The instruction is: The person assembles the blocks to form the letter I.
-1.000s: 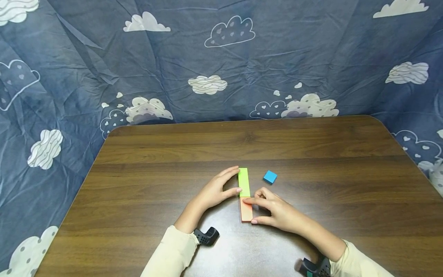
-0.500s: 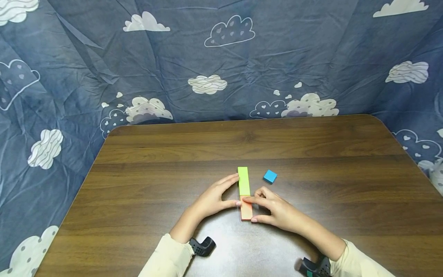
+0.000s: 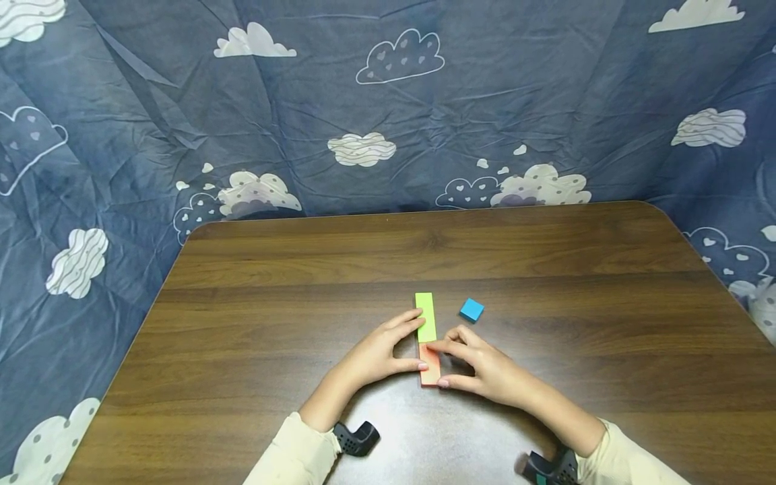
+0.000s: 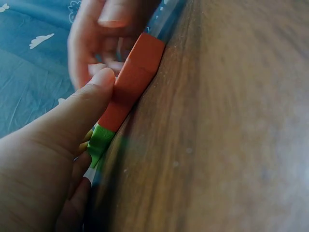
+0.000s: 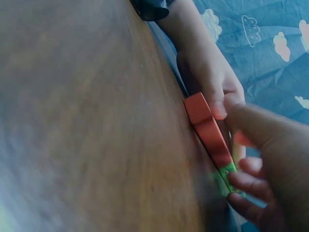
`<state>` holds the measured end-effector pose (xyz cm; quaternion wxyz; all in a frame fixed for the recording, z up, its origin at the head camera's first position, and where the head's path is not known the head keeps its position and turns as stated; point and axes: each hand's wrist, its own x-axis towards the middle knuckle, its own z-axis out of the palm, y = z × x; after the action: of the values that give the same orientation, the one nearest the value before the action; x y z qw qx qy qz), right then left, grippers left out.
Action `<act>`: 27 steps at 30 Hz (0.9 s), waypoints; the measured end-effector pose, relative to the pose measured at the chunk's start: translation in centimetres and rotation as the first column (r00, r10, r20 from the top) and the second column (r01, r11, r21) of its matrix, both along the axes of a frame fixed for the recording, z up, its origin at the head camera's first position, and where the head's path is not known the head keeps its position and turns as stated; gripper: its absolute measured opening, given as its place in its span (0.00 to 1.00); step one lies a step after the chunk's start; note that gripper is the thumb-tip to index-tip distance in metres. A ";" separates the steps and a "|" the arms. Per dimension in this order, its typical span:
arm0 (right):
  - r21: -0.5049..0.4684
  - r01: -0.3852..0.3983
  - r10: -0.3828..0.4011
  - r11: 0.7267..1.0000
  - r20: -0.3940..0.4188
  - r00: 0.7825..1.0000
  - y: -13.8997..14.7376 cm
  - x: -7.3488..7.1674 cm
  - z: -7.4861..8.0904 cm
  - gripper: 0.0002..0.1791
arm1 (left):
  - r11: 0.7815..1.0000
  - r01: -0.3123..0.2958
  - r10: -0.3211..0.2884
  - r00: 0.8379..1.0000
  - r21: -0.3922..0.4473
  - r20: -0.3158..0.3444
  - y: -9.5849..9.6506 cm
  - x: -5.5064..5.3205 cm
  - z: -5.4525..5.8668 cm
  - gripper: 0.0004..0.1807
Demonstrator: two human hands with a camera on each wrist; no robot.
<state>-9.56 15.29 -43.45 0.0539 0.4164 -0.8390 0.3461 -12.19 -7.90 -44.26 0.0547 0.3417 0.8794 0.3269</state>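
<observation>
Two blocks lie end to end in the head view: a lime-green block [image 3: 425,308] at the far end and an orange block [image 3: 430,375] at the near end. My left hand [image 3: 378,350] comes from the left, its fingertips over the green block and its thumb on the orange one. From the right, my right hand [image 3: 485,367] holds the orange block, index finger on top by the joint and thumb at the near right corner. In the left wrist view, the orange block [image 4: 136,72] shows its side, with the green block [image 4: 100,140] partly hidden behind fingers.
A small blue block [image 3: 471,310] lies apart, to the right of the green one. All rest on a brown wooden table [image 3: 273,283]. A blue cloth [image 3: 497,101] with cloud prints hangs behind it. Black cameras are strapped to both wrists.
My left hand has slid toward the person: its thumb went from beside the green block onto the orange one, and its fingertips moved over the green block. The right hand stayed nearly still.
</observation>
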 end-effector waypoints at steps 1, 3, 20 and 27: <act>-0.011 0.013 -0.013 1.000 -0.003 1.000 0.1 -0.1 0.2 0.27 | 1.000 0.000 0.000 1.000 -0.002 0.001 0.0 0.0 0.0 0.39; -0.040 0.054 -0.055 0.998 -0.025 0.998 0.3 -0.4 0.5 0.27 | 1.000 0.000 0.000 1.000 -0.006 0.001 0.0 0.0 0.0 0.39; -0.090 0.484 -0.485 0.870 0.016 0.874 2.2 -2.6 0.2 0.31 | 1.000 -0.002 0.002 1.000 -0.001 0.012 0.1 0.0 0.3 0.39; -0.049 0.520 -0.517 0.853 0.054 0.854 2.2 -3.0 -0.2 0.29 | 1.000 0.004 -0.004 1.000 0.009 0.015 0.1 0.0 0.2 0.39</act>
<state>-12.51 17.47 -43.69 0.1417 0.1663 -0.9099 0.3526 -12.21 -7.78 -44.10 0.0603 0.3411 0.8769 0.3333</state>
